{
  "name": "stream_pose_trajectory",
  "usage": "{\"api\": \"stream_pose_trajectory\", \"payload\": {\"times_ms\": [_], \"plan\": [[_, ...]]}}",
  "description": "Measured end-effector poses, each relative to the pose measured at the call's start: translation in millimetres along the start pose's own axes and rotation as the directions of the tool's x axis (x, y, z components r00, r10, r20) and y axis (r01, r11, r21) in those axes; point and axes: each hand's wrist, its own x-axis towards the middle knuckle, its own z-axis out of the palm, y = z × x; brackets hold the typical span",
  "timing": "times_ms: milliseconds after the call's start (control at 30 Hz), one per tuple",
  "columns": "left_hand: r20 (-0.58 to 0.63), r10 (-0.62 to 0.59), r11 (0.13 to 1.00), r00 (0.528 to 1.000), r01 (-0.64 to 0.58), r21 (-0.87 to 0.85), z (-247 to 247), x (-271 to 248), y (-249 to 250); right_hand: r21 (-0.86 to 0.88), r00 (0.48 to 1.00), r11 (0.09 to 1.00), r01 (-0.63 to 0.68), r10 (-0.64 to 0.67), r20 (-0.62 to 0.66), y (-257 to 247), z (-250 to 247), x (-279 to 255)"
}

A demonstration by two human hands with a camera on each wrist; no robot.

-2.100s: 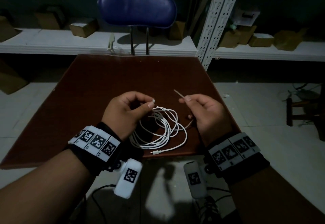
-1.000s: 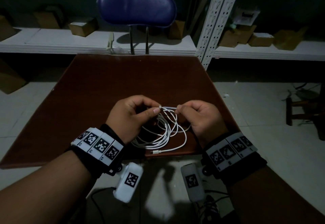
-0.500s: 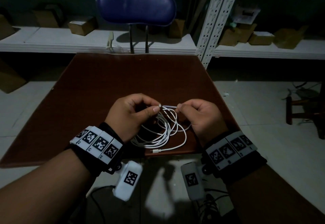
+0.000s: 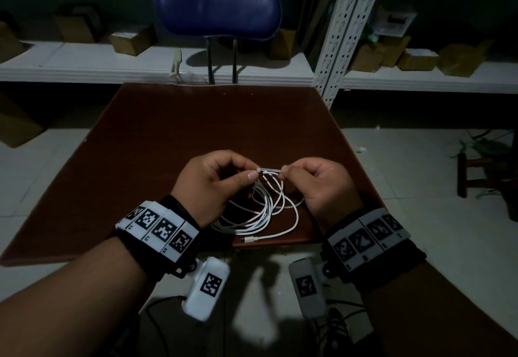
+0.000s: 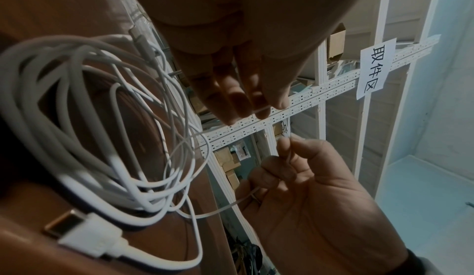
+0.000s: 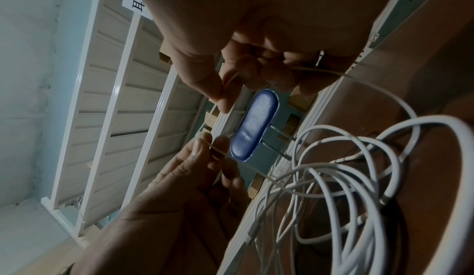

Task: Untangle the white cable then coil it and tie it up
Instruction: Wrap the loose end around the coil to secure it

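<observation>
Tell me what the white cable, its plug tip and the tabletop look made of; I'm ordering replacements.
White cable: smooth matte plastic or rubber sheath, bending in soft loops. Plug tip: shiny bare metal, gold-toned in this light, in a white plastic housing. Tabletop: reddish-brown, even and flat, perhaps laminate or varnished wood; too dim to tell.

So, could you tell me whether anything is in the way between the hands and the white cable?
Nothing visible is. The left hand and right hand each pinch an end of a thin white tie stretched just above the coiled white cable, which lies on the brown table.
</observation>
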Motion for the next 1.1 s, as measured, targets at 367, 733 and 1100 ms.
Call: {"api": "stream_pose_trajectory", "payload": {"times_ms": [367, 733, 1100], "plan": [[-0.023, 0.006, 0.999, 1.0, -0.007, -0.039, 0.1, 0.3, -0.8, 0.023, 0.999, 0.999, -0.029, 0.028, 0.019, -0.5, -3.7, -0.3], [-0.009, 0.014, 1.0, 1.0, -0.014, -0.006, 1.3, -1.4, -0.6, -0.014, 0.999, 0.999, 0.036, -0.036, 0.03, 5.3, 0.4, 3.0], [0.014, 0.015, 1.0, 1.0, -0.015, -0.009, 5.7, -2.5, -1.9, 0.033, 0.994, 0.999, -0.025, 0.021, 0.105, 5.7, 1.4, -0.2]]}}
